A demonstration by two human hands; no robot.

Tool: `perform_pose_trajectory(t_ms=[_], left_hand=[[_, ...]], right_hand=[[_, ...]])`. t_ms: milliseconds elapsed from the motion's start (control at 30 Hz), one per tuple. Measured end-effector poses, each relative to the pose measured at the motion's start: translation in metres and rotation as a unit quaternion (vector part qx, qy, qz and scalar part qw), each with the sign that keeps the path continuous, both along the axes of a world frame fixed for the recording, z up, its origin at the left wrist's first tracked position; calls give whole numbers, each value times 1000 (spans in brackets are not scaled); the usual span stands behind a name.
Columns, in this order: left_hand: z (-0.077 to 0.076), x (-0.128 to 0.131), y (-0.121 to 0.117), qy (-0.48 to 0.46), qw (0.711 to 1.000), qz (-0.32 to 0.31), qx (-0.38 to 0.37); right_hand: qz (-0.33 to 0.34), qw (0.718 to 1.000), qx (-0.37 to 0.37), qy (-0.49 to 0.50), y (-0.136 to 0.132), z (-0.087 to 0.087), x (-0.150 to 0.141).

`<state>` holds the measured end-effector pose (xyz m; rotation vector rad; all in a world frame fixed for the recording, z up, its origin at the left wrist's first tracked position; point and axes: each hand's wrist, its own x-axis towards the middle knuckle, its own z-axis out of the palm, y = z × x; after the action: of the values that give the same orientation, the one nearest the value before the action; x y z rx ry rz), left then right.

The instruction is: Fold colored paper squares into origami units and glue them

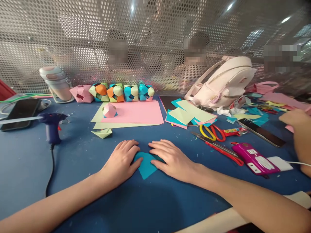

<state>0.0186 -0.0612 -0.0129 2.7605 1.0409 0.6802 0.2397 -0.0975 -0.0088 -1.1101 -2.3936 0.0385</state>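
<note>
A small piece of blue paper (145, 166) lies on the dark blue table between my hands, its lower corner pointing toward me. My left hand (123, 158) rests on its left side, fingers stretched out and thumb on the paper. From the right, my right hand (171, 158) lies over the opposite side with its fingers extended, covering part of the sheet. Beyond my left hand sits a folded pale green paper piece (102, 133). Farther back, a small pink folded paper ball (109, 110) stands on pink sheets (141, 113).
Several folded paper balls (116, 93) line the metal mesh. A glue gun (52, 127) stands left. Right are loose paper squares (191, 112), scissors (213, 132), a purple device (255, 158), a phone (262, 132) and a white backpack (225, 84). Another person's arm (300, 136) reaches in.
</note>
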Motion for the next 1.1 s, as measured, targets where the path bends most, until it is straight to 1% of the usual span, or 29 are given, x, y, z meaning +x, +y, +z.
perform_pose_trajectory(t_ms=[67,133,200,233,267,300,333,400,433,467,500,533,567,600,667,800,867,933,1000,1033,1100], left_hand=[[5,1,-1,-36,999,17,-38],[12,2,-2,-93,989,59,-96],[18,3,-3,-169,964,111,-173],[20,4,-3,-207,947,131,-210],[22,5,-4,-246,927,143,-245],[23,6,-4,-285,905,150,-279],[23,7,-4,-325,880,151,-311],[23,9,-4,-399,828,147,-365],[22,10,-5,-427,805,143,-385],[22,11,-6,-446,789,138,-400],[21,12,-7,-455,780,133,-409],[20,13,-9,-453,778,127,-417],[20,13,-10,-444,782,120,-421],[20,14,-12,-431,791,114,-420],[20,13,-15,-403,817,107,-398],[19,12,-19,-339,884,85,-311],[18,13,-20,-294,915,52,-270],[16,13,-22,-250,939,21,-235],[15,14,-23,-223,949,8,-224],[15,14,-23,-216,949,12,-231],[16,13,-24,-221,939,37,-261]], right_hand=[[11,1000,-15,11,0,4,3],[26,998,-39,35,-1,8,5],[17,992,-78,100,-2,12,6],[0,982,-105,155,-2,14,6],[-23,965,-133,224,-1,17,6],[-46,939,-162,300,0,19,6],[-65,904,-194,375,1,21,6],[-78,821,-276,493,3,26,5],[-71,782,-329,524,4,28,4],[-57,750,-386,535,4,29,3],[-38,728,-435,528,4,30,2],[-22,719,-468,513,3,31,1],[-13,721,-485,496,2,30,-1],[-13,728,-486,483,1,30,-2],[-37,744,-465,479,0,28,-3],[-84,761,-417,490,2,26,-2],[-95,780,-394,477,2,25,-1],[-101,802,-376,453,2,25,-1],[-104,822,-363,427,0,25,-1],[-102,830,-357,417,-1,25,-2],[-85,841,-351,403,-1,25,-2]])
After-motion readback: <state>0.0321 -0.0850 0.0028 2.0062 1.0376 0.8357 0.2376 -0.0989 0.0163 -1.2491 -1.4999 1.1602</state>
